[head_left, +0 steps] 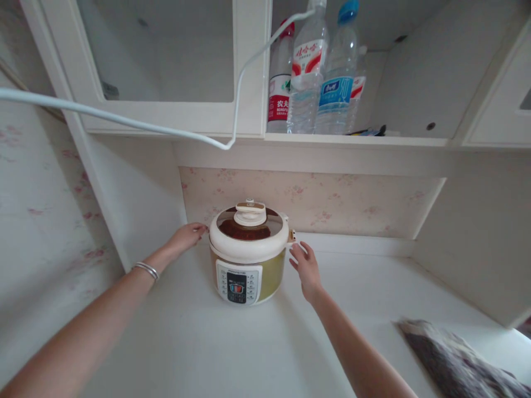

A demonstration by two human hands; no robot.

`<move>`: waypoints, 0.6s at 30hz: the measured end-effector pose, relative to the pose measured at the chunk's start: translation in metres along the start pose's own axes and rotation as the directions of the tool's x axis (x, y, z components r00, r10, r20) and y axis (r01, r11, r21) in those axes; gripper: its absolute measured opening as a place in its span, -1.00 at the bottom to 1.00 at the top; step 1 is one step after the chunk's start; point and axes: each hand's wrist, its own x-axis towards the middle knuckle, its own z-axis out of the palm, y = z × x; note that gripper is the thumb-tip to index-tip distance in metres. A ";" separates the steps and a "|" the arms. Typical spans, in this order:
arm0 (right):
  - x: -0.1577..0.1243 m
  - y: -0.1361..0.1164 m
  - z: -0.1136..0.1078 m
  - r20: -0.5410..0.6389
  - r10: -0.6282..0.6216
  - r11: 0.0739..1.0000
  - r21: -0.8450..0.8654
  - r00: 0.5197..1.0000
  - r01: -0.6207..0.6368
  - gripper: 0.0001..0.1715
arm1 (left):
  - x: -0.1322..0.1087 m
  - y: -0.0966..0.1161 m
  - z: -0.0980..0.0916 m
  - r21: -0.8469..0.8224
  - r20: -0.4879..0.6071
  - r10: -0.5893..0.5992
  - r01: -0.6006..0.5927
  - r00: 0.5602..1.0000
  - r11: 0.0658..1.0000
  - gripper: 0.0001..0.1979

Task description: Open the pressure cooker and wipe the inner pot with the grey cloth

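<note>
An electric pressure cooker (246, 251) stands upright on a white counter, its lid on. Its body is cream and olive green, with a control panel (238, 283) on the front and a knob-like lid handle (250, 213) on top of the lid. My left hand (189, 236), a silver bangle on its wrist, is at the cooker's left side with fingers loosely bent; I cannot make out whether the fingertips touch it. Close to the small side handle (292, 236) on the right, my right hand (306, 266) is open, fingers apart and holding nothing.
Overhead hangs a white cabinet (249, 119); several plastic bottles (307, 72) stand on its open shelf. A white cable (166, 128) crosses in front of the cabinet. On the counter (174, 342), a patterned cloth (460, 359) lies at the right. Floral-papered wall (332, 199) is behind.
</note>
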 end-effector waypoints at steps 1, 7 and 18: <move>-0.004 0.005 -0.011 -0.019 0.019 1.000 -0.007 1.000 -0.019 -0.34 | -0.002 0.010 -0.006 0.026 -0.023 0.031 -0.030 0.999 0.999 -0.64; -0.054 0.061 -0.075 0.008 0.127 0.977 -0.175 0.992 -0.124 -0.53 | -0.021 0.097 -0.008 0.206 0.081 0.356 -0.366 0.931 0.908 -0.70; -0.096 0.074 -0.097 0.196 0.094 0.912 -0.411 0.976 -0.005 -0.49 | -0.005 0.160 0.061 0.391 0.353 0.500 -0.610 0.791 0.689 -0.43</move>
